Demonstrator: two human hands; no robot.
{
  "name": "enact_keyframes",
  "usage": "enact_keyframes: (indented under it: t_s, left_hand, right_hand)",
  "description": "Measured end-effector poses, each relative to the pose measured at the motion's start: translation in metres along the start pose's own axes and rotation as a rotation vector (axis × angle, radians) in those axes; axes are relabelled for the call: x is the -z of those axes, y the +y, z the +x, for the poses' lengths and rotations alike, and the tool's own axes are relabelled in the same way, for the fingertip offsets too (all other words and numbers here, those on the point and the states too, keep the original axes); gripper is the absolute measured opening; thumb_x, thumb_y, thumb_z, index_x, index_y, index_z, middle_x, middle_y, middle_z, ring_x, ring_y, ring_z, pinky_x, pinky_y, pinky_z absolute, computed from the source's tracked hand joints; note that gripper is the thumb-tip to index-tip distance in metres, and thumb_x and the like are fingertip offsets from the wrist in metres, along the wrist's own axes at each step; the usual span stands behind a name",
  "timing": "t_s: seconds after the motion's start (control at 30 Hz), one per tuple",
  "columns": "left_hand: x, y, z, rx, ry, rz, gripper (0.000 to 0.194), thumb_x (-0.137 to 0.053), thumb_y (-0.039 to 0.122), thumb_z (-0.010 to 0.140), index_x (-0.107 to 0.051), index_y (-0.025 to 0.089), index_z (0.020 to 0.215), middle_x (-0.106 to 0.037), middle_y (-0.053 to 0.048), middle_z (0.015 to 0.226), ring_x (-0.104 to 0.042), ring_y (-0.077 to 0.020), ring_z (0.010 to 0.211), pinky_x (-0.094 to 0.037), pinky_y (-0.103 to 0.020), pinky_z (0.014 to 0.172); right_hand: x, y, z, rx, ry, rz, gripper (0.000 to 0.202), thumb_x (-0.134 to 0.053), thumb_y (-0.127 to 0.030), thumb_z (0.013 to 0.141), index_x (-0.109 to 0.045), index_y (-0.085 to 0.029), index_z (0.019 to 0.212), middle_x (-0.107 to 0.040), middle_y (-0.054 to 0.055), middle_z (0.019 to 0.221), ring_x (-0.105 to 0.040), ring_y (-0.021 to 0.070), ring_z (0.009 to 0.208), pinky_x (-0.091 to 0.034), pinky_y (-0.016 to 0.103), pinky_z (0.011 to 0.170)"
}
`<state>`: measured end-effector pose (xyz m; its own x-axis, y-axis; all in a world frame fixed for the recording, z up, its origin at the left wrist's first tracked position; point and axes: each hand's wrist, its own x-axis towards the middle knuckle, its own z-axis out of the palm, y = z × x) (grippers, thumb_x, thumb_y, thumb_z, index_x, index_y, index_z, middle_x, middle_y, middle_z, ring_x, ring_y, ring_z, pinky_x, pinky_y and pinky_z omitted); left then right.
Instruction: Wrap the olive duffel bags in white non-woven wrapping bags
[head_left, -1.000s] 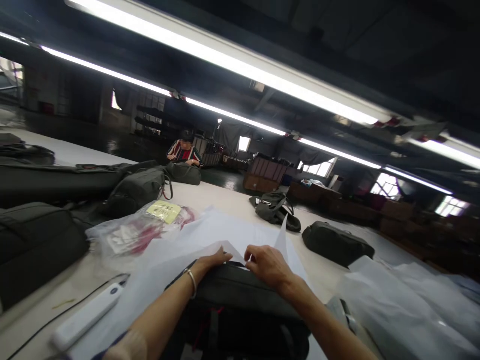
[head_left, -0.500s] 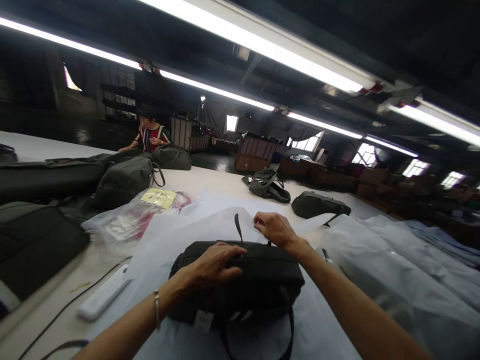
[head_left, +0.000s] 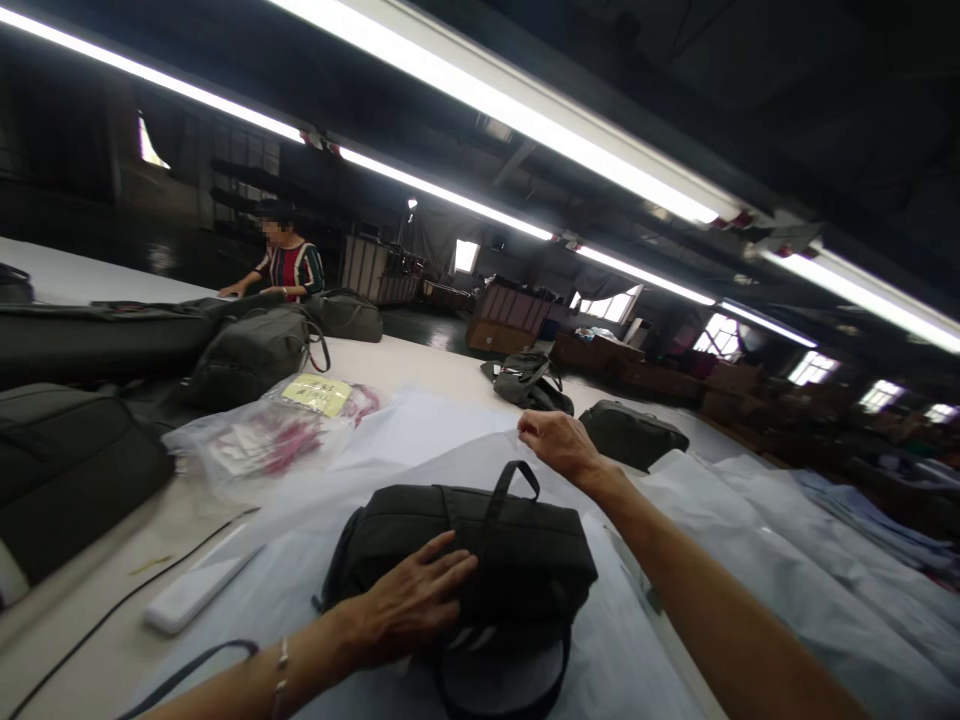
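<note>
A dark backpack-like bag (head_left: 525, 530), with a loop handle (head_left: 517, 475) standing up on top, lies in front of me. It rests on thin translucent white sheeting (head_left: 420, 425). My left hand (head_left: 424, 590) lies flat on the bag's near left side, fingers stretched out. Beyond the bag's right end, my right hand (head_left: 559, 440) is raised with its fingers pinched on the sheeting's edge, pulling it taut. A strap hangs in a loop at the bag's near side.
Several dark bags (head_left: 247, 355) lie on the table to the left, beside a clear plastic packet (head_left: 277, 425) with a yellow label. A white device (head_left: 196, 590) and a black cord are nearer. More translucent sheeting (head_left: 757, 540) lies right. A person (head_left: 292, 265) works across the table.
My left hand has slid down from the bag's top to its near side. The top handle now stands as a loop. My right hand has shifted slightly up and right with the sheeting.
</note>
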<state>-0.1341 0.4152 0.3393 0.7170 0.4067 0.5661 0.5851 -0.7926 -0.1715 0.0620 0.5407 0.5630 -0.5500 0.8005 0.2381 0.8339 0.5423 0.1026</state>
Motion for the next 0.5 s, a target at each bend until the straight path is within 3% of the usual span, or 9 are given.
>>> enact_keyframes:
  t_s: [0.07, 0.13, 0.2, 0.27, 0.37, 0.43, 0.5]
  left_hand:
    - [0.000, 0.001, 0.008, -0.014, 0.021, -0.089, 0.008, -0.057, 0.013, 0.090, -0.063, 0.018, 0.088, -0.061, -0.012, 0.130, -0.058, -0.0223, 0.119, -0.025, -0.044, 0.119]
    - [0.003, 0.004, 0.017, 0.042, -0.017, -0.289, 0.003, -0.060, 0.019, 0.089, -0.063, 0.019, 0.090, -0.069, -0.009, 0.113, -0.065, -0.0210, 0.102, -0.039, -0.040, 0.109]
    - [0.008, 0.009, 0.024, 0.222, -0.068, -0.550, 0.006, -0.061, 0.027, 0.088, -0.062, 0.022, 0.092, -0.072, -0.003, 0.091, -0.067, -0.0185, 0.081, -0.051, -0.032, 0.088]
    - [0.014, 0.010, 0.033, 0.432, -0.072, -0.738, 0.011, -0.056, 0.033, 0.090, -0.060, 0.023, 0.094, -0.069, 0.001, 0.076, -0.064, -0.0161, 0.067, -0.050, -0.026, 0.069]
    - [0.018, -0.003, 0.052, 0.756, 0.001, -0.972, 0.022, -0.045, 0.036, 0.092, -0.055, 0.021, 0.106, -0.070, -0.002, 0.083, -0.065, -0.0173, 0.068, -0.049, -0.026, 0.061]
    - [0.016, -0.022, 0.066, 0.971, 0.027, -1.160, 0.034, -0.047, 0.035, 0.087, -0.050, 0.018, 0.115, -0.071, -0.006, 0.099, -0.068, -0.0213, 0.078, -0.052, -0.029, 0.063]
    - [0.012, -0.046, 0.078, 1.094, 0.027, -1.224, 0.047, -0.053, 0.033, 0.079, -0.047, 0.016, 0.123, -0.068, -0.010, 0.113, -0.068, -0.0243, 0.090, -0.053, -0.030, 0.069]
  right_hand:
    - [0.005, 0.004, 0.001, -0.014, 0.020, -0.011, 0.016, -0.055, -0.030, 0.088, -0.069, -0.026, 0.094, -0.072, 0.002, 0.088, -0.064, 0.0172, 0.080, -0.037, 0.027, 0.068]
    - [0.010, 0.008, 0.002, -0.026, 0.033, -0.006, 0.015, -0.055, -0.030, 0.088, -0.068, -0.025, 0.093, -0.072, 0.002, 0.086, -0.063, 0.0171, 0.078, -0.037, 0.027, 0.067]
    - [0.014, 0.011, 0.001, -0.029, 0.033, 0.007, 0.015, -0.056, -0.030, 0.087, -0.069, -0.025, 0.092, -0.071, 0.002, 0.085, -0.062, 0.0166, 0.077, -0.036, 0.026, 0.066]
    - [0.016, 0.014, 0.000, -0.026, 0.025, 0.015, 0.014, -0.056, -0.030, 0.086, -0.069, -0.025, 0.091, -0.071, 0.001, 0.084, -0.062, 0.0163, 0.075, -0.036, 0.026, 0.066]
    - [0.016, 0.018, -0.003, -0.022, 0.017, 0.027, 0.014, -0.056, -0.029, 0.086, -0.069, -0.025, 0.089, -0.071, 0.001, 0.082, -0.061, 0.0161, 0.074, -0.036, 0.026, 0.066]
    - [0.013, 0.022, -0.003, -0.025, 0.015, 0.037, 0.014, -0.056, -0.029, 0.085, -0.069, -0.025, 0.088, -0.070, 0.001, 0.080, -0.062, 0.0158, 0.074, -0.037, 0.026, 0.066]
    - [0.009, 0.025, -0.002, -0.032, 0.014, 0.038, 0.014, -0.056, -0.028, 0.085, -0.069, -0.025, 0.088, -0.071, 0.001, 0.080, -0.062, 0.0158, 0.075, -0.037, 0.026, 0.067]
